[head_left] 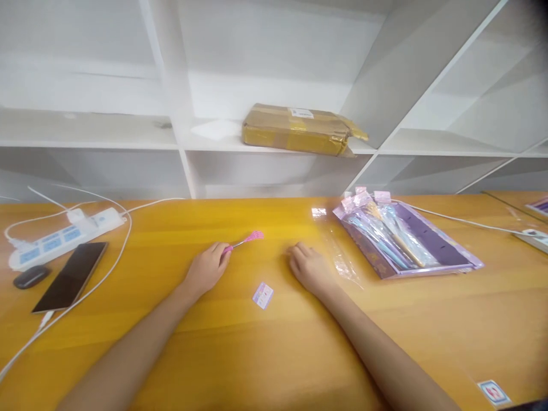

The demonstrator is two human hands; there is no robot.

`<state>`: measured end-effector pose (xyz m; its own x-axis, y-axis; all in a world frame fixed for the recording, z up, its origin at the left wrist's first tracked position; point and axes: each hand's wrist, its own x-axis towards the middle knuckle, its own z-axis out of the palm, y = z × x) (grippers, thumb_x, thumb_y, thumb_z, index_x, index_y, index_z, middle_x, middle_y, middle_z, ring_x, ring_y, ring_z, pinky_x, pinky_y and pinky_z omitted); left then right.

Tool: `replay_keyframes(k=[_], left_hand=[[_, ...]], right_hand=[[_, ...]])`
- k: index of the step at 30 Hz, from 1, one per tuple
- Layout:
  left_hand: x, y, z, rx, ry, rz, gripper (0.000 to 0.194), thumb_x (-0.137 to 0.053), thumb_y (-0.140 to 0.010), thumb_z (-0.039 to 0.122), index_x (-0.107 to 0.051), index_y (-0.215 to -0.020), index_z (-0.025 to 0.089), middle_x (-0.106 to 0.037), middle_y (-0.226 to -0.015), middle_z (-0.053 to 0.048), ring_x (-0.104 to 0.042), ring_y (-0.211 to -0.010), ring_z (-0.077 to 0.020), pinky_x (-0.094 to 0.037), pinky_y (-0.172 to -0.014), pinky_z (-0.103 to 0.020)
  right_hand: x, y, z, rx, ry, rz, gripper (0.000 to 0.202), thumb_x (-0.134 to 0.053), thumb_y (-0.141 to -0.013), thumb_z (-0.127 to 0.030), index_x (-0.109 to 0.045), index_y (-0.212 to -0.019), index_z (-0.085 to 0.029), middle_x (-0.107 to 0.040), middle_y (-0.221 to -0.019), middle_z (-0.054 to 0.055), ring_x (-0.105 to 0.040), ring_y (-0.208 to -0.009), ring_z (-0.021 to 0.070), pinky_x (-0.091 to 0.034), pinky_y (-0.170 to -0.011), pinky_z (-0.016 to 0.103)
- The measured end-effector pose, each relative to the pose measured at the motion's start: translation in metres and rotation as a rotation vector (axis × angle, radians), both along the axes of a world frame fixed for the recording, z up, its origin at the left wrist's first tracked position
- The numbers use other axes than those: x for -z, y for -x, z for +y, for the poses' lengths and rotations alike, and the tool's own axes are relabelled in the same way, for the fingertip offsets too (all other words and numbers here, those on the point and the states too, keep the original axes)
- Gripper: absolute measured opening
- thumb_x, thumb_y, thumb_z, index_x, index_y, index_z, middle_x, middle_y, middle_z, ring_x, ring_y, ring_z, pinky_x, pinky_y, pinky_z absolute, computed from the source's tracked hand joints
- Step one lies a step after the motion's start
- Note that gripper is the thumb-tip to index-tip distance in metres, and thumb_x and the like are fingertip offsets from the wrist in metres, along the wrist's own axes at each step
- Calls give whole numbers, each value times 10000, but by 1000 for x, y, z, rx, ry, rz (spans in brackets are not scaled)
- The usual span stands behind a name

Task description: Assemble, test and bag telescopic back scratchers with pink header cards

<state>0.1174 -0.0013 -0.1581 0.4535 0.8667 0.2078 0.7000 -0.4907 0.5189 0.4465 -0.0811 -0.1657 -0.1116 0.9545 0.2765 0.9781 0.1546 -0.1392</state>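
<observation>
My left hand (208,268) is wrapped round the pink handle of a small back scratcher (246,240). Its thin metal shaft and pink claw head point up and to the right, just over the table. My right hand (309,265) rests on the tabletop with its fingers curled in, and nothing shows in them. Between the hands, slightly nearer to me, lies a small purple-and-white card (262,295). A clear plastic sleeve (345,262) lies flat just right of my right hand.
A purple display box (445,240) at the right holds several bagged back scratchers (389,237). On the left are a power strip (64,237), a phone (72,277), a black case (31,277) and white cables. A taped carton (299,128) sits on the shelf behind. A sticker (494,392) is front right.
</observation>
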Motion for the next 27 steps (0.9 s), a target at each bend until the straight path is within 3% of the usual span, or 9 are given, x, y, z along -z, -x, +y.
replay_keyframes(k=[4, 7, 10, 13, 17, 19, 21, 24, 27], left_hand=[[1, 0, 1, -29, 38, -22, 253, -399, -1083, 311, -584, -1244, 248, -743, -1214, -86, -723, -1041, -271, -536, -878, -392], [4, 1, 2, -42, 49, -57, 302, -380, -1073, 254, -529, -1335, 236, -724, -1180, -102, -716, -1013, -269, -535, -861, -391], [7, 1, 2, 72, 10, -91, 339, -357, -1044, 171, -587, -1283, 244, -667, -1158, -91, -686, -1004, -237, -530, -876, -362], [8, -2, 2, 124, -8, -130, 359, -339, -1011, 114, -661, -1124, 226, -607, -1122, -79, -648, -948, -205, -519, -879, -340], [3, -6, 0, 56, 44, -274, 262, -425, -1015, 184, -686, -1005, 208, -576, -1028, -60, -605, -866, -189, -508, -855, -331], [-2, -7, -3, 44, 88, -320, 219, -485, -1016, 255, -695, -975, 208, -577, -1001, -52, -595, -824, -183, -509, -821, -325], [-6, -8, -8, 74, 131, -361, 216, -528, -1015, 325, -711, -983, 213, -601, -1004, -52, -613, -870, -195, -514, -850, -331], [-8, -14, -16, 149, 228, -440, 273, -572, -1010, 435, -738, -1029, 220, -651, -1039, -65, -634, -985, -227, -514, -934, -365], [-2, -21, -23, 204, 340, -566, 338, -688, -948, 483, -738, -1150, 216, -693, -1165, -99, -646, -1116, -265, -514, -1006, -407]], right_hand=[[-19, -47, -8, 353, -89, -168, 328, -405, -1073, -282, -699, -1100, -139, -690, -1088, 163, -635, -981, 284, -439, -867, 390], [-21, -79, -12, 586, 50, -225, 381, -454, -1056, -379, -691, -1074, -82, -683, -1093, 258, -637, -1075, 373, -461, -873, 444], [-10, -99, -14, 635, 119, 47, 379, -577, -981, -458, -688, -1004, -97, -690, -1103, 286, -650, -1089, 390, -480, -891, 461], [1, -100, -8, 553, 22, 466, 346, -674, -878, -498, -690, -971, -165, -726, -983, 182, -687, -930, 308, -501, -839, 414], [6, -60, 7, 410, -84, 704, 455, -615, -883, -616, -612, -1077, -204, -689, -881, 72, -656, -734, 204, -516, -666, 323], [3, -22, 15, 325, -154, 871, 461, -565, -920, -638, -540, -1135, -231, -652, -894, 32, -612, -671, 162, -497, -585, 282], [-1, 24, 22, 174, -172, 1142, 434, -666, -895, -596, -522, -1127, -259, -617, -872, -13, -552, -602, 129, -466, -528, 255], [-9, 89, 34, -90, -64, 1265, 400, -775, -854, -495, -561, -1089, -252, -624, -856, -24, -586, -670, 132, -504, -609, 263], [-11, 132, 44, -218, -3, 1252, 371, -786, -875, -420, -572, -1123, -245, -652, -901, -9, -630, -790, 154, -522, -736, 290]])
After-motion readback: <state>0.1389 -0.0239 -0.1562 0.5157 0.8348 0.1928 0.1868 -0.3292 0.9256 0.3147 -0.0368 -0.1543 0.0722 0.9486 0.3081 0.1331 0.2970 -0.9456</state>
